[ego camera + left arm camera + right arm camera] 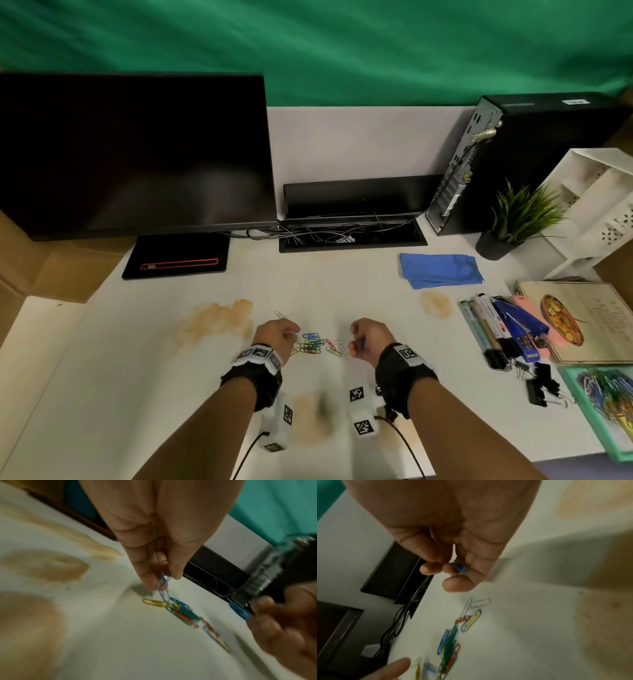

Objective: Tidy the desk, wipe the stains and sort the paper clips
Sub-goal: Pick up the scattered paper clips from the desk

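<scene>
A small heap of coloured paper clips [313, 345] lies on the white desk [171, 377] between my hands. My left hand [279, 334] pinches a blue clip [163, 580] at the heap's left end, with another blue clip hanging from it. My right hand [366, 339] is curled round several blue clips [459, 566] just right of the heap. Two bare metal clips [476, 604] lie at the heap's right end. Brown stains [219, 320] mark the desk left of my hands, and another stain [435, 304] lies to the right. A blue cloth [440, 270] rests further back.
A monitor [133, 154] stands at the back left, a cable tray [352, 233] behind the heap, a computer tower [534, 154] and plant [517, 219] at the back right. Pens [493, 329], a book [596, 318], binder clips [541, 387] and a green tray of clips [589, 425] sit right.
</scene>
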